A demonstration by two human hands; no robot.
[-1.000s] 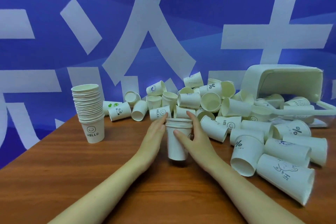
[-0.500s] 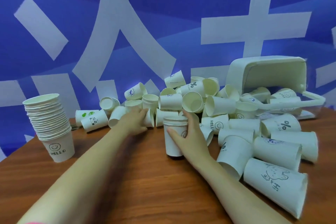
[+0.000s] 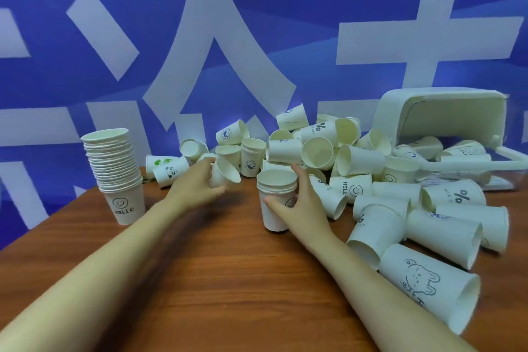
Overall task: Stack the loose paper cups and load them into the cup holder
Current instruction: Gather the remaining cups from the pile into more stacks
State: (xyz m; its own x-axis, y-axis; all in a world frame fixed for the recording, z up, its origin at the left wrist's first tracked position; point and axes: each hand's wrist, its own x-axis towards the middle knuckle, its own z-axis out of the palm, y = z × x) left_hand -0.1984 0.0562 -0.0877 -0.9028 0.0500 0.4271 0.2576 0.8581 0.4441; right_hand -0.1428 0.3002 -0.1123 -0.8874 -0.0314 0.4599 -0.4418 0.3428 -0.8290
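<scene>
Fingers (image 3: 213,173) of the left hand (image 3: 197,183) are curling round a single loose cup (image 3: 224,173), holding it tilted just above the desk (image 3: 200,280) with its open mouth facing right and slightly down. To its right, close but not touching, the short stack (image 3: 275,200) is standing upright on the desk, and the right hand (image 3: 298,204) is steadying it, thumb in front and fingers curved round the far side, the open top uncovered. So the held cup is lying left of its target with its axis leaning nearly sideways; it looks as though it needs turning mouth-up and carrying rightward over the stack before dropping in. A taller stack (image 3: 114,174) is standing at the left, and the cup holder (image 3: 445,126) is lying tipped over behind the pile (image 3: 357,163) at the right.
</scene>
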